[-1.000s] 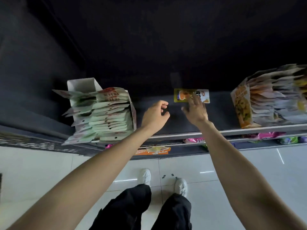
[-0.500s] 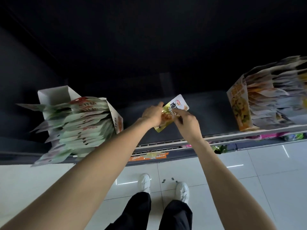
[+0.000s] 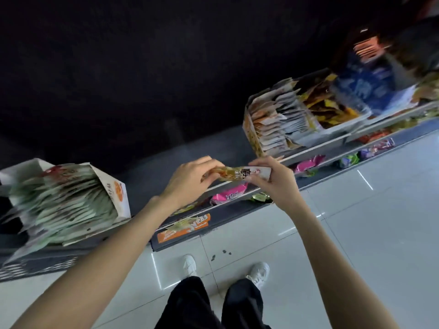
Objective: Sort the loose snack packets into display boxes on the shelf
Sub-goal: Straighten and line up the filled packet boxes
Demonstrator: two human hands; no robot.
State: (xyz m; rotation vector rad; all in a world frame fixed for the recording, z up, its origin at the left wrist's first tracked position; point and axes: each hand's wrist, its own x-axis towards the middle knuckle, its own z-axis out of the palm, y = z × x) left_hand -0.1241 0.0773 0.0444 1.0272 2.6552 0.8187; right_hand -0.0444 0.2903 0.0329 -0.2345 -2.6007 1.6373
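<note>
Yellow snack packet (image 3: 240,175) held above shelf edge (image 3: 316,145), long axis lying left-right, left hand (image 3: 190,180) pinching one end, right hand (image 3: 273,180) the other; matching display box (image 3: 275,122) up-right, nearer right hand.

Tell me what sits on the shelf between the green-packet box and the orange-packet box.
Head view: bare dark shelf between the green-packet box and orange-packet box; both hands hold the packet before it.

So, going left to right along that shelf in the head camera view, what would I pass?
Display box of green packets → left hand → yellow snack packet held between both hands → right hand → display box of orange and white packets → blurred blue bag.
</note>
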